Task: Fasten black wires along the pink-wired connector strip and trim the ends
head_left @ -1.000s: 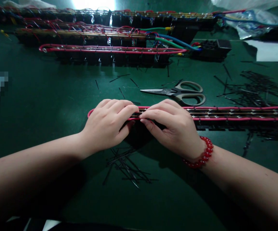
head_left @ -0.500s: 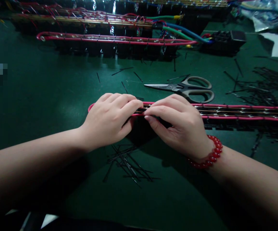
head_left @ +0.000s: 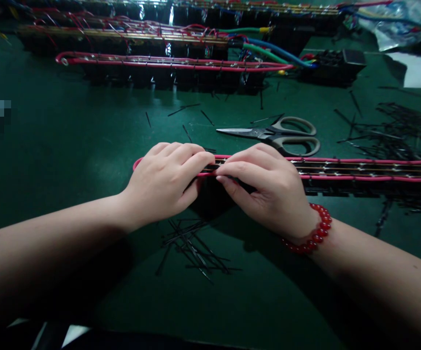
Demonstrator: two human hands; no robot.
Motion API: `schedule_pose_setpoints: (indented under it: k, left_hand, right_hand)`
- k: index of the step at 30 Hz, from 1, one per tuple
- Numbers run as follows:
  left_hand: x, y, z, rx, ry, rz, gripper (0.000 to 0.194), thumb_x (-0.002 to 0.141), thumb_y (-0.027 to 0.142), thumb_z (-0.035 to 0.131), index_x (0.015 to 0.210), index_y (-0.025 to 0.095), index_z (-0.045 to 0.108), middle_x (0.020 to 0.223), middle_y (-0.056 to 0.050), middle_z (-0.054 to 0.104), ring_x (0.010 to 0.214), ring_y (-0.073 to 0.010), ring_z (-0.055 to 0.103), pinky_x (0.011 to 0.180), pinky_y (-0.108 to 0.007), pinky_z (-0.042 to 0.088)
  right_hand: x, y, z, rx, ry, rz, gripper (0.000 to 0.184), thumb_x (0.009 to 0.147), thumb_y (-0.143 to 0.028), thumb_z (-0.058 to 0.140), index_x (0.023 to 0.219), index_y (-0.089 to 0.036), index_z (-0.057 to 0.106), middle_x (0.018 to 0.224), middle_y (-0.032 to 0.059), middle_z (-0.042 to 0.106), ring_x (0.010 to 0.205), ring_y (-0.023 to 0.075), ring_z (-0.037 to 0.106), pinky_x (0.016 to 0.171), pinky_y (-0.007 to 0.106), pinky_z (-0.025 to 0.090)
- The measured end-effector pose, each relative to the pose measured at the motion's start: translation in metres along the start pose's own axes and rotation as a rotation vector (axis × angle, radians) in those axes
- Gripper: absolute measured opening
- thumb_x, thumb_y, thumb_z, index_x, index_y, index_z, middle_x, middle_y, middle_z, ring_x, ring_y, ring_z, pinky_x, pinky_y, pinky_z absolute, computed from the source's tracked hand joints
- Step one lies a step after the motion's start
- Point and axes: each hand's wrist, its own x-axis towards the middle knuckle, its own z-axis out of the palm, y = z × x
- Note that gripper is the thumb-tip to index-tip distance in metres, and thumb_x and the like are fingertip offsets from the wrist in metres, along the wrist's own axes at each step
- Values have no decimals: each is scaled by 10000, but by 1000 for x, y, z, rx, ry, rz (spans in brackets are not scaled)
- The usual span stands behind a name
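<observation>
A long black strip assembly lies across the table, with red wire looped along both edges and brass-coloured rails between. Small black ties bind the wire at intervals. My left hand is wrapped over its left end, fingers on the far edge and thumb in front. Just to the right, my right hand pinches at the near red wire, index finger and thumb close together. Whatever sits between those fingertips is too hidden to make out. A red bead bracelet circles my right wrist.
Scissors lie behind the strip, points to the left. Loose black cable ties are heaped in front of my hands, and another pile is at the right. Similar wired assemblies line the back, near a plastic bag.
My right hand has shifted very slightly left along the strip, still pinching. My left hand keeps its hold. The view has moved a little.
</observation>
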Motion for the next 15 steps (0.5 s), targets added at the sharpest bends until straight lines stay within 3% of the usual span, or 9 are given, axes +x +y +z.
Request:
schedule_pose_setpoints:
  k: [15]
  left_hand:
    - [0, 0, 0, -42, 4, -13, 237, 935, 220, 487, 1153, 209, 581, 1203, -60, 668, 1081, -249, 633, 910, -402, 459]
  right_hand:
    - [1, -2, -1, 50, 16, 44, 117, 893, -165, 646, 912, -113, 749, 901, 98, 734, 816, 210, 635, 741, 363, 522]
